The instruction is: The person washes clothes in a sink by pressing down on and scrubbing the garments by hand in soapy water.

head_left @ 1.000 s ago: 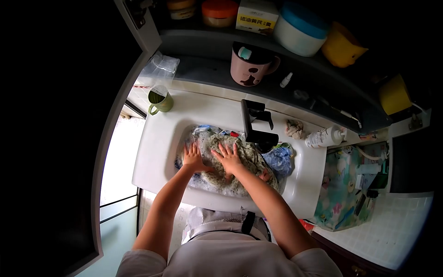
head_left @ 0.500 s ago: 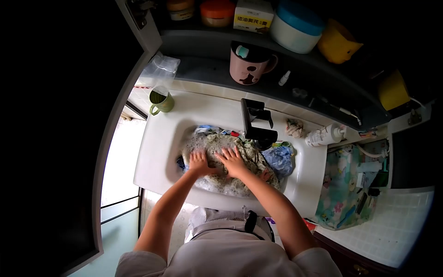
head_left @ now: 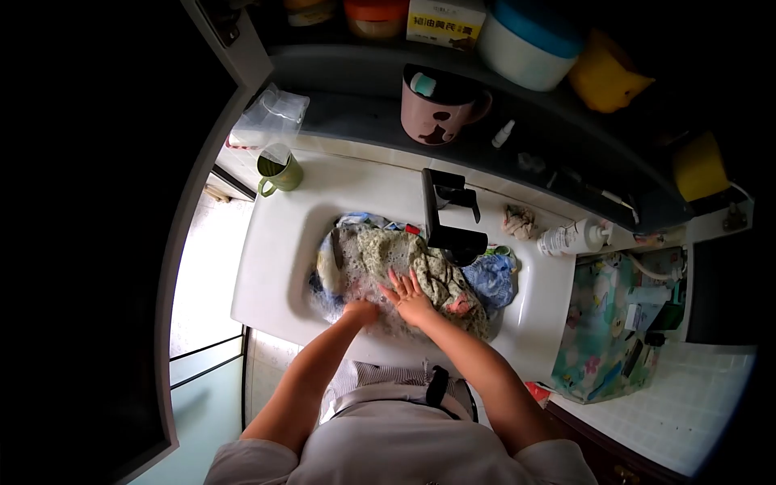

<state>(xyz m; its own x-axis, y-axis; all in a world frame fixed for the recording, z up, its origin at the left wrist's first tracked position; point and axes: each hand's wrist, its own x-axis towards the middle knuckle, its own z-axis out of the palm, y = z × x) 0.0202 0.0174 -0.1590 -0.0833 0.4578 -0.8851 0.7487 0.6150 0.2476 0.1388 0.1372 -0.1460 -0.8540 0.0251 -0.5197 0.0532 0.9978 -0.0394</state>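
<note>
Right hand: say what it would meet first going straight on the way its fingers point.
The right hand would likely first meet the patterned green cloth just ahead, though suds make the depth unclear.

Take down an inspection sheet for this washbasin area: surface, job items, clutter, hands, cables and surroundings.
Surface: white washbasin, suds inside.
Job's things: speckled green cloth in the suds; blue cloth at the basin's right end.
Clutter: green mug at the left rear corner; pump bottle at the right rear.
Grip: right hand spread on the sudsy laundry; left hand there too, fingers unclear.
Cables: white cord at far right, connection unclear.
Surroundings: black faucet over the basin; dark shelf behind, holding a pink mug.
</note>
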